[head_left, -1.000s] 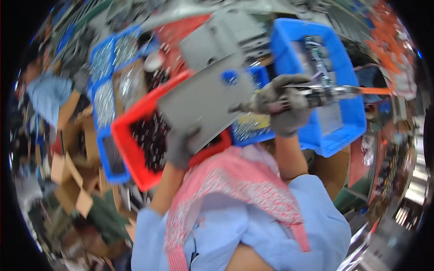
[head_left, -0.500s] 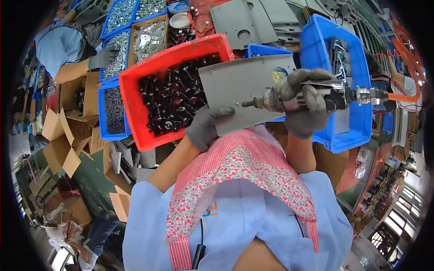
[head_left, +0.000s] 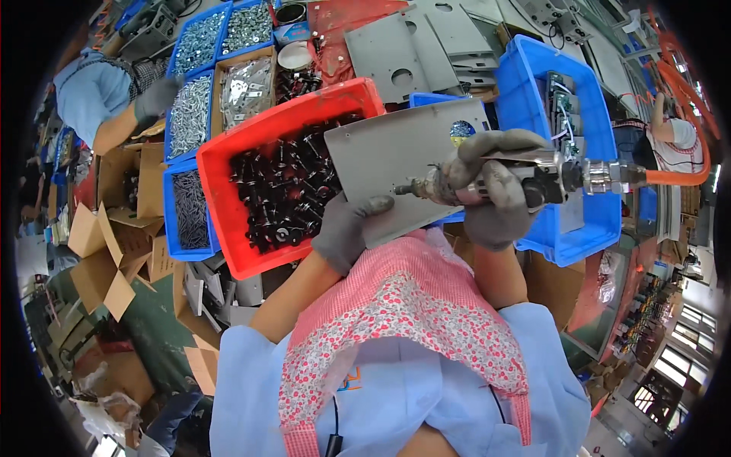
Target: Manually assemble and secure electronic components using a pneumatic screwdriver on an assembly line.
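My left hand (head_left: 344, 228), in a grey glove, grips the near corner of a flat grey metal plate (head_left: 396, 152) held over the bins. In a grey glove too, my right hand (head_left: 491, 190) is closed around an air screwdriver (head_left: 533, 179) with an orange hose (head_left: 670, 174). Its tip points left and touches the plate's face. Under the plate stands a red bin (head_left: 228, 221) full of black screws (head_left: 282, 198).
A blue bin (head_left: 601, 221) with wired parts stands to the right. Blue trays of silver screws (head_left: 186, 114) and more grey plates (head_left: 411, 46) lie farther back. Cardboard boxes (head_left: 114, 251) crowd the left. Another person's gloved hand (head_left: 156, 97) reaches in at upper left.
The view has steadied and swung down. The plate has come lower and flatter over the red bin, and the screwdriver tip now rests on it.
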A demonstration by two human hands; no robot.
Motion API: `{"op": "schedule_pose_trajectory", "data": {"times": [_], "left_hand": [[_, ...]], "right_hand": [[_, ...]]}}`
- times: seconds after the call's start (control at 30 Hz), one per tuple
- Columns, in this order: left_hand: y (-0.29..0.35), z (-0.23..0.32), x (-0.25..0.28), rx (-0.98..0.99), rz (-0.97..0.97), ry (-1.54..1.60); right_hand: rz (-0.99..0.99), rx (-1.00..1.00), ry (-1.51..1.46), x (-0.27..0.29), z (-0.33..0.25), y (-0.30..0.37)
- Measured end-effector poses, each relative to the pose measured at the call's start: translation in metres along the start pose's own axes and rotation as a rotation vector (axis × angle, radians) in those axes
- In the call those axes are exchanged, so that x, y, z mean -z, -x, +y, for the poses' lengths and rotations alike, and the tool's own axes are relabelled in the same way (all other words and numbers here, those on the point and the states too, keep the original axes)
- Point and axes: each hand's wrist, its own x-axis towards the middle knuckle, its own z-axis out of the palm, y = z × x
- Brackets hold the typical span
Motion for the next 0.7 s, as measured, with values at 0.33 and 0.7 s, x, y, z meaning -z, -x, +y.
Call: {"op": "schedule_pose_trajectory", "data": {"times": [0.33,0.7], "left_hand": [[-0.003,-0.006,-0.003,-0.039,0.082,0.037],[-0.001,-0.016,0.003,-0.122,0.077,0.057]], "right_hand": [[-0.115,0.039,0.115,0.004,0.01,0.004],[-0.254,0.035,0.07,0.006,0.018,0.002]]}}
